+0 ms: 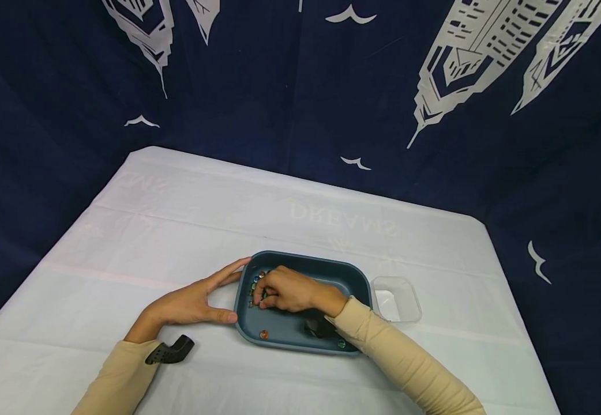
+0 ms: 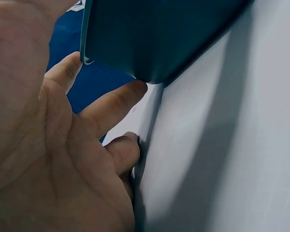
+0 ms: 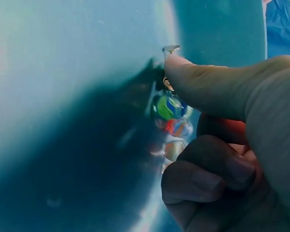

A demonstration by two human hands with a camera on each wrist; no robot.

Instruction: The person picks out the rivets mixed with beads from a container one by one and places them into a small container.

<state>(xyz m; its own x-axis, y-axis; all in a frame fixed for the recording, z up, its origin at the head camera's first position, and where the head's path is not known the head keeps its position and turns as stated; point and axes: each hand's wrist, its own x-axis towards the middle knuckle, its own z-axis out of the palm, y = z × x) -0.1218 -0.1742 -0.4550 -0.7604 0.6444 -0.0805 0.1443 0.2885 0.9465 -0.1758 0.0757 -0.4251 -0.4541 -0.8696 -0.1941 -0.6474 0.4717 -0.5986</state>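
A blue-grey plastic bin stands on the white-covered table. My left hand rests against its left end, fingers spread, with the thumb and fingertips at the outer wall. Inside the bin, my right hand reaches down with bent fingers at a row of glass marbles along the left wall. In the right wrist view the thumb lies beside a green-and-blue marble and a red-and-blue marble. A small gold-edged piece shows by the thumb tip. Whether the fingers pinch anything is hidden.
An orange marble lies near the bin's front left, a green one near its front right. A clear plastic container stands to the bin's right. A dark blue printed cloth hangs behind the table.
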